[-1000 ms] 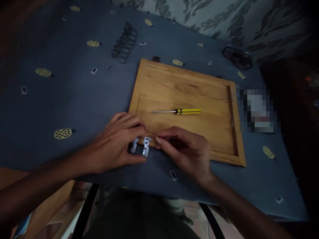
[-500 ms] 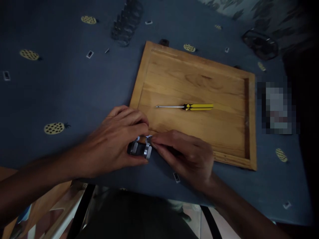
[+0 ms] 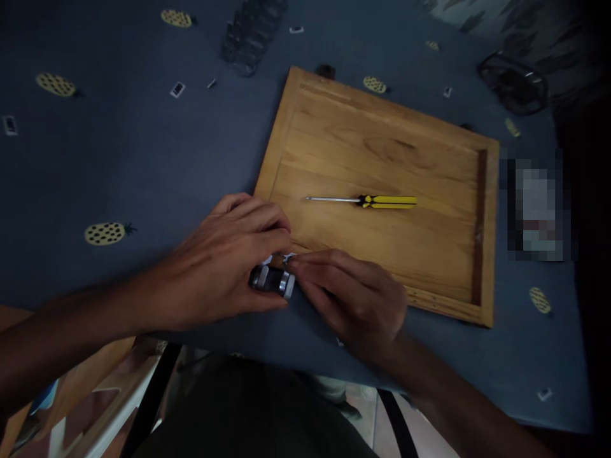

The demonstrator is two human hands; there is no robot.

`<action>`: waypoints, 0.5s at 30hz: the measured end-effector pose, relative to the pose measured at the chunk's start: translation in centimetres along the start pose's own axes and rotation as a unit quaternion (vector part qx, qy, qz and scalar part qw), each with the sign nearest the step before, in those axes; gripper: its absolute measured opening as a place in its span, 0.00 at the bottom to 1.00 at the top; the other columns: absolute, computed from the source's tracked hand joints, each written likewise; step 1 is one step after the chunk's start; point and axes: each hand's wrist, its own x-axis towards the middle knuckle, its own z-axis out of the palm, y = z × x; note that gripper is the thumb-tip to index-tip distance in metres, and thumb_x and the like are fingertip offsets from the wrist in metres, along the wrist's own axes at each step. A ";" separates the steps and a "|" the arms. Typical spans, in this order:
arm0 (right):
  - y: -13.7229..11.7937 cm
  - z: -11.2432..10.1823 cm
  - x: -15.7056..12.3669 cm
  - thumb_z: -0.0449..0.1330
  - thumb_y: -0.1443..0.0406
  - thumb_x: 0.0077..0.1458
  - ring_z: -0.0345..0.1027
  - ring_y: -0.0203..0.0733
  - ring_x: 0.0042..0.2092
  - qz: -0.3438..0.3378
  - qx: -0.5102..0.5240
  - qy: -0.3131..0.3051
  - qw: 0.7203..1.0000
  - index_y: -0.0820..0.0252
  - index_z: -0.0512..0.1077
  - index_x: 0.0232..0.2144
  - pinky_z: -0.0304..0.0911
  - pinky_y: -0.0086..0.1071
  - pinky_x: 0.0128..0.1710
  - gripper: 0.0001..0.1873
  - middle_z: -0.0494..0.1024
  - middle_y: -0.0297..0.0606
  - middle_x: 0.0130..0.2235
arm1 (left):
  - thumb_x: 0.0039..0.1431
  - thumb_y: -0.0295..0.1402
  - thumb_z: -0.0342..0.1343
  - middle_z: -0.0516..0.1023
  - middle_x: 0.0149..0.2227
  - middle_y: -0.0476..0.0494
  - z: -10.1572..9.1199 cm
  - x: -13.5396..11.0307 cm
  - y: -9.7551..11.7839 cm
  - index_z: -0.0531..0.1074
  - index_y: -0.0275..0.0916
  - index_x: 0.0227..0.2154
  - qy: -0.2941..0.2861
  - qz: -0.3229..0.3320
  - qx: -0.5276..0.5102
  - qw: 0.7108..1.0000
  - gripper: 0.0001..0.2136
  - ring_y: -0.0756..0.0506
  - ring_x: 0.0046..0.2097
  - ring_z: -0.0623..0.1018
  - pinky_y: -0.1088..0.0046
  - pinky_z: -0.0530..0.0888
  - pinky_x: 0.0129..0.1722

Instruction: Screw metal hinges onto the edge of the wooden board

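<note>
My left hand (image 3: 238, 257) is closed around a small black-and-silver metal fitting (image 3: 272, 278), with fingers above it and the thumb below. The fitting sits at the near left corner of a shallow wooden tray-like panel (image 3: 442, 306); whether it is attached there I cannot tell. With its thumb and fingertips pinched together, my right hand (image 3: 358, 296) touches the fitting's right upper side. Whatever may be between those fingertips is hidden. A screwdriver (image 3: 389, 201) with a yellow-and-black handle lies on the panel, its tip pointing left.
A dark blue cloth with pineapple prints (image 3: 167, 159) covers the table. Clear stacked glass-like items (image 3: 251, 38) stand at the back. A dark oval object (image 3: 513, 83) lies back right, above a blurred-out item (image 3: 537, 210). Small dark pieces (image 3: 326, 71) show behind the panel's far edge.
The whole view has shifted slightly, so the panel and screwdriver appear a little farther right. Both hands stay at the fitting, the right fingertips still pinched against it.
</note>
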 end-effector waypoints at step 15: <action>0.1 -0.2 -0.6 0.63 0.72 0.68 0.83 0.36 0.38 0.002 -0.002 0.008 1.000 0.57 0.77 0.38 0.80 0.27 0.39 0.07 0.87 0.37 0.41 | 0.60 0.35 0.70 0.78 0.49 0.47 0.0 -0.1 0.3 0.74 0.40 0.41 -0.002 -0.001 0.004 1.000 0.12 0.41 0.54 0.77 0.60 0.67 0.58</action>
